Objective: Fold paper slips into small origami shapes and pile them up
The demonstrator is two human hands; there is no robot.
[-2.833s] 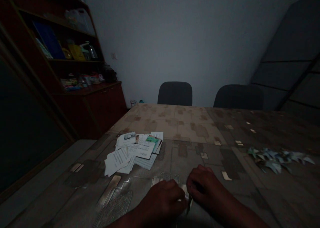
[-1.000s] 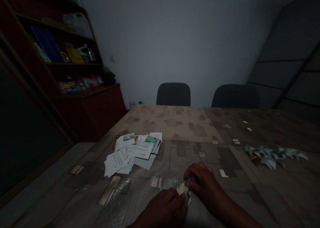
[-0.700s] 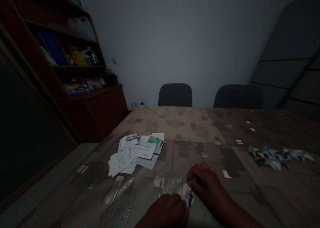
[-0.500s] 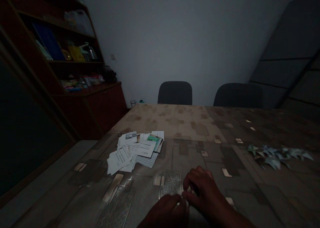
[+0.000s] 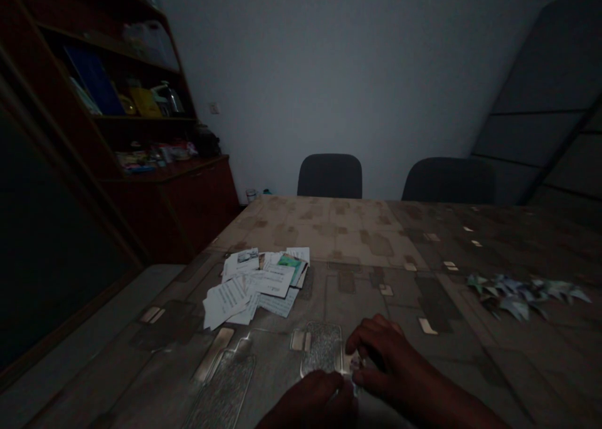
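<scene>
At the near side of the table my left hand (image 5: pixel 320 399) is closed, its fingertips pinching a small pale piece of paper (image 5: pixel 355 371). My right hand (image 5: pixel 382 354) curls over the same piece from the right, thumb and fingers bent around its edge. Most of the paper is hidden by the fingers, and its shape is hard to make out in the dim light. Left of the hands and farther off lies a spread pile of printed paper slips (image 5: pixel 270 280). Several folded paper shapes (image 5: pixel 517 297) sit in a group at the right.
A patterned cloth (image 5: pixel 348 228) covers the table. Two dark chairs (image 5: pixel 329 175) stand at its far edge, before a pale wall. To the left is a brown cabinet (image 5: pixel 188 197) whose shelves hold a kettle, a blue folder and assorted goods.
My right thumb and fingers have shifted slightly, and a little more of the pale paper shows between the hands. The slips and folded shapes lie as before.
</scene>
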